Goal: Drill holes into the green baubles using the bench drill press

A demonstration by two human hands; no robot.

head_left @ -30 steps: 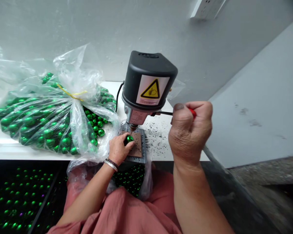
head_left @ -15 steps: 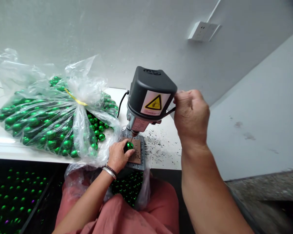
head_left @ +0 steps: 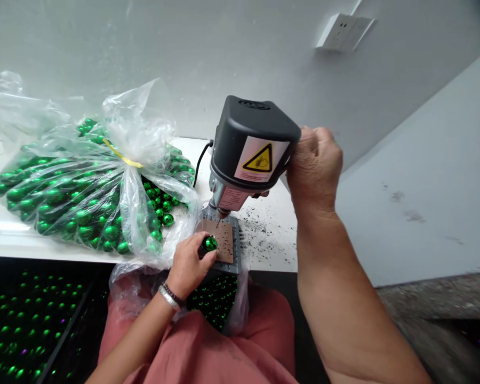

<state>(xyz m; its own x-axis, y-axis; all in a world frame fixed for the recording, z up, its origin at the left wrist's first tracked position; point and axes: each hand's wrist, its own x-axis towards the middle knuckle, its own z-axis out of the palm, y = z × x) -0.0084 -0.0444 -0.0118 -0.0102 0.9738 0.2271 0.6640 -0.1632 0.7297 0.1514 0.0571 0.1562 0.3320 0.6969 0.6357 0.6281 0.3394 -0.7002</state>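
Observation:
Between the thumb and fingers of my left hand [head_left: 192,261] is a shiny green ball [head_left: 211,244]. The ball is just over the brown board [head_left: 225,242] on the base of a small drill press [head_left: 260,144]. Above and slightly right of the ball, the thin drill bit [head_left: 218,223] points down, apart from it. My right hand [head_left: 316,165] is closed in a fist at the right side of the drill's dark motor housing, around the feed lever, which the fist mostly hides.
Left of the drill lies a tied clear plastic bag [head_left: 124,208] full of green balls, some spilling out. Dark shavings [head_left: 264,234] litter the white table. An open bag of green balls [head_left: 214,298] hangs at my lap. More balls [head_left: 28,320] lie low on the left.
My left hand has drawn the green ball away from the drill bit, toward me. My right fist has risen a little with the lever. The view has shifted slightly.

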